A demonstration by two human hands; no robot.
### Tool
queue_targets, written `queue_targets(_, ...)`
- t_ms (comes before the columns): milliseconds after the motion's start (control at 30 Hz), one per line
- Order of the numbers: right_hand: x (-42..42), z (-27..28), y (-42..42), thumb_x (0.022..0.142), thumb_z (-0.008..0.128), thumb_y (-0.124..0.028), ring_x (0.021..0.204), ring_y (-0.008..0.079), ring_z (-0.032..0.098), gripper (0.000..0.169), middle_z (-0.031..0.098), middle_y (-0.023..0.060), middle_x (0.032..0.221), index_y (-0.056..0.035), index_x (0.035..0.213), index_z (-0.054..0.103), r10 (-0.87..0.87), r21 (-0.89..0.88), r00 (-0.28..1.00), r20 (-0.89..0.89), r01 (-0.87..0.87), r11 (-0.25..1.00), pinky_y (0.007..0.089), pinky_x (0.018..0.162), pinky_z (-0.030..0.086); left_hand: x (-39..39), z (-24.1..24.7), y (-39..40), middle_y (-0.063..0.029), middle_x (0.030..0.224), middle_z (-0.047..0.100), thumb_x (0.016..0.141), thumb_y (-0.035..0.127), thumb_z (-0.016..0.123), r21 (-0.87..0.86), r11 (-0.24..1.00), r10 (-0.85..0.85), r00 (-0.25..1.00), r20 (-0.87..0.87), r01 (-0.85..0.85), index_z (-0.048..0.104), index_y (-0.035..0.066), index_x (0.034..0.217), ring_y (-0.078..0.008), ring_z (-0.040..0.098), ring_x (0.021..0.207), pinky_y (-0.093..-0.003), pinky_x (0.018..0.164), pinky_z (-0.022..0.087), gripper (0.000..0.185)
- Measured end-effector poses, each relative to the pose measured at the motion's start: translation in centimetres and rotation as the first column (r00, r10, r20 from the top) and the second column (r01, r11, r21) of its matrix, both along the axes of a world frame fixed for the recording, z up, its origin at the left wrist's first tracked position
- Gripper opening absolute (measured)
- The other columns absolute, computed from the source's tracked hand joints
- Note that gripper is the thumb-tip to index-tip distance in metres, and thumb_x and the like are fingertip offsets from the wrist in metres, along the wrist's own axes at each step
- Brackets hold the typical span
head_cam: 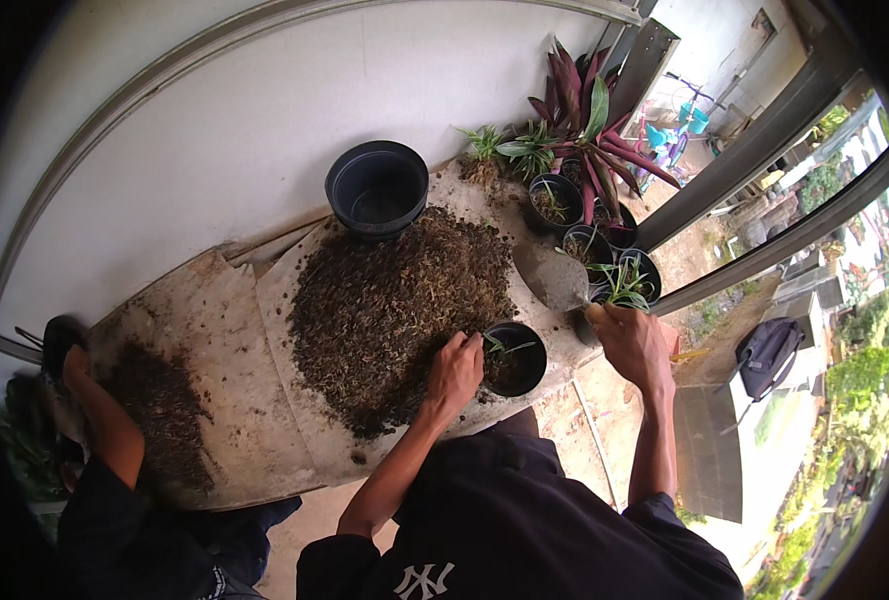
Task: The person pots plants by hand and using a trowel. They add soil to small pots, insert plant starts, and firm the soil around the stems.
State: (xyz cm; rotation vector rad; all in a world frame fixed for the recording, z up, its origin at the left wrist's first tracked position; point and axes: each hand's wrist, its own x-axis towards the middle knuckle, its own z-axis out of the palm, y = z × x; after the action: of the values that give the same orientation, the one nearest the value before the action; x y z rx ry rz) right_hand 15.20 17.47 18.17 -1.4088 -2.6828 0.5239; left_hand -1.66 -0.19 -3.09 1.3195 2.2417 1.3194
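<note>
My left hand (456, 367) is at the left rim of a small black plastic pot (536, 379), fingers curled beside a green seedling (506, 348). Whether those fingers grip the rim or a leaf is hard to see. My right hand (630, 341) grips a hand trowel by its handle. The trowel's broad grey metal blade (553, 277) points left, towards a large mound of dark, fibrous potting mix (407, 300). Soil shows inside the pot around the seedling.
A larger empty black pot (377, 187) stands behind the mound. Several small potted seedlings (549, 204) and a purple-leaved plant (576, 97) crowd the table's right end. At left, another person's arm (111, 427) reaches over the table (227, 360), near more dark soil (163, 405).
</note>
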Motion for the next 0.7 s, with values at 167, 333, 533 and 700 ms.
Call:
queue_targets(167,1.5,-6.0,-2.7,0.102,0.068,-0.041,0.088,0.0471,0.075,0.038,0.073,0.0288,0.088,-0.0058,0.111,0.079,-0.020,-0.046,1.000,0.004,0.020,0.999,0.0517,0.078,0.056,0.0,0.1,-0.5,-0.0225,0.086,0.064,0.105,0.007,0.063,-0.022,1.000,0.000,1.000,-0.011,-0.001,0.073,-0.010,0.113,-0.0381,0.069,0.072,-0.0482,0.065,0.055,0.021)
queue_targets(333,3.5,-11.1,-4.2,0.099,0.072,-0.023,0.093,0.0486,0.075,0.029,0.074,0.0327,0.094,0.0012,0.113,0.078,-0.166,-0.108,0.985,-0.046,0.161,0.981,0.0519,0.081,0.057,-0.1,0.2,-0.3,-0.0226,0.086,0.064,0.106,0.007,0.062,-0.017,1.000,0.008,1.000,-0.001,-0.008,0.073,-0.009,0.114,-0.0389,0.068,0.074,-0.0480,0.066,0.055,0.021)
queue_targets(533,5.8,-17.0,-4.1,0.100,0.072,-0.025,0.096,0.0470,0.078,0.043,0.077,0.0321,0.100,0.0064,0.129,0.073,-0.157,-0.120,0.975,-0.160,0.139,0.983,0.0504,0.080,0.058,-0.1,0.2,0.0,-0.0221,0.086,0.063,0.106,0.007,0.061,-0.014,1.000,-0.015,1.000,-0.016,0.015,0.072,-0.010,0.116,-0.0397,0.068,0.075,-0.0483,0.067,0.054,0.023)
queue_targets(700,4.8,-19.8,-2.4,0.102,0.073,-0.035,0.070,0.0268,0.076,0.048,0.076,0.0219,0.083,0.0060,0.126,0.077,-0.379,-0.464,0.906,-0.187,0.258,0.847,0.0403,0.069,0.059,-0.1,1.0,0.2,-0.0212,0.090,0.066,0.104,0.006,0.066,-0.069,0.997,-0.022,0.999,0.044,0.025,0.075,-0.007,0.120,-0.0399,0.069,0.079,-0.0494,0.071,0.054,0.023)
